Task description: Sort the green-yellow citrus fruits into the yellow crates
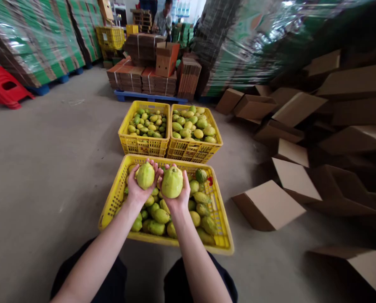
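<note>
In the head view my left hand cups a yellow-green papaya, fingers curled round its far side. My right hand holds a second, slightly larger papaya with its stem end facing up. Both fruits are side by side and apart, over a wide yellow crate. Inside that crate lie several green and yellow papayas, partly hidden behind my forearms. A dark green, ribbed papaya sits near the crate's far right corner.
Two more yellow crates, left and right, stand just beyond, full of fruit. Open cardboard boxes are strewn at right. Flattened cartons sit on a blue pallet. A red stool is at left; a person stands behind.
</note>
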A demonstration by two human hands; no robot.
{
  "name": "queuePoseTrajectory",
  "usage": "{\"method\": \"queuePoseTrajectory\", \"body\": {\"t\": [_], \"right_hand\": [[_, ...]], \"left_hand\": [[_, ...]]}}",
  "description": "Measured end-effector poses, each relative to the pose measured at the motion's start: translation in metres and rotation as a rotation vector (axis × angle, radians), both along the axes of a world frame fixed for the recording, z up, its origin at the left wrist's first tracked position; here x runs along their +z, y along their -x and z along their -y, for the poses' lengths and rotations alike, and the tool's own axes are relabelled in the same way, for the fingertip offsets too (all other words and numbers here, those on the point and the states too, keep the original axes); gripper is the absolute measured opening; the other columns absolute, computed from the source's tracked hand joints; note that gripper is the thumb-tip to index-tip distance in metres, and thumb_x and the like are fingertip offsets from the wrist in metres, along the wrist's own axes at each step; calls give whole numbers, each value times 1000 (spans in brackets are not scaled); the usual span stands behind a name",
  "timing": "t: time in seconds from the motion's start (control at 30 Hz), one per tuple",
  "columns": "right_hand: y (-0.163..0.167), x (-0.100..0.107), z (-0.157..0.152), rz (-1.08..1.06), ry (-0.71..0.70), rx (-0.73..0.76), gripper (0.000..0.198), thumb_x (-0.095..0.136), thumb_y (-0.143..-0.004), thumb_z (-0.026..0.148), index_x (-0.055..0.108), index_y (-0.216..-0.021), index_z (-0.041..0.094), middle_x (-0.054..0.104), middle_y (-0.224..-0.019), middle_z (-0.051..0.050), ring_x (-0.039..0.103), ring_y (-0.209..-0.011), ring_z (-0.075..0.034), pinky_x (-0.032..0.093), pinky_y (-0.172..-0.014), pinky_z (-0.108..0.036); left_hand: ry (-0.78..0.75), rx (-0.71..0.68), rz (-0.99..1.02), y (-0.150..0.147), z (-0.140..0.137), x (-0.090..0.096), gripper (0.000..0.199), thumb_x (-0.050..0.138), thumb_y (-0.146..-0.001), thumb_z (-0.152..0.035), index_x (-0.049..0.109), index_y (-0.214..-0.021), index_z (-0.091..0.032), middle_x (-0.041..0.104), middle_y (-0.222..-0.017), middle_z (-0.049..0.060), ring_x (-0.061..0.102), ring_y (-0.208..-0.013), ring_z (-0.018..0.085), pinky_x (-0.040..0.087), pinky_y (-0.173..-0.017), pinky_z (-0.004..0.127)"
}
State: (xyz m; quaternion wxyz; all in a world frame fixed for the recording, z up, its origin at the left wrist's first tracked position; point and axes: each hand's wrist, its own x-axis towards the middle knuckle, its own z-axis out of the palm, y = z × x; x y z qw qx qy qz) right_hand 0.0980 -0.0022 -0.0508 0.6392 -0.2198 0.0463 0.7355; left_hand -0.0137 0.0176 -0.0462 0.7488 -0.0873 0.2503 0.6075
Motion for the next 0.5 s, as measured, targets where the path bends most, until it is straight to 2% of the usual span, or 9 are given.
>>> {"method": "queuePoseTrajectory", "body": {"t": [0.2, 0.3, 0.4, 0.5], "right_hand": [[-2, 0, 1, -5, -9, -8, 20, 58, -89, 39, 69, -96, 24, 77, -91, -1, 72, -76, -17, 62, -81, -39], [-6, 1, 0, -19, 13, -36, 21, 57, -89, 39, 71, -96, 24, 78, -92, -1, 72, -80, -17, 61, -77, -34], [-17, -1, -3, 0, 25, -108, 21, 58, -89, 39, 72, -95, 25, 78, -93, -1, 73, -89, -17, 60, -75, -30], [-31, -5, -7, 39, -45, -150, 18, 64, -85, 39, 73, -95, 27, 79, -93, 1, 72, -94, -17, 60, -78, -31]], "left_hand": [[1, -41, -38, -2, 2, 1, 37, 46, -90, -20, 67, -120, -18, 76, -88, 5, 74, -80, 18, 62, -81, 34], [15, -46, -28, -1, -2, -6, 39, 48, -90, -20, 66, -124, -16, 76, -88, 5, 75, -80, 19, 62, -85, 38], [68, -112, -90, -8, -2, -29, 39, 52, -88, -20, 65, -124, -15, 76, -88, 7, 76, -79, 21, 64, -83, 39], [92, -200, -219, -27, 13, -61, 36, 56, -83, -16, 67, -118, -18, 73, -75, 7, 75, -64, 24, 65, -65, 41]]}}
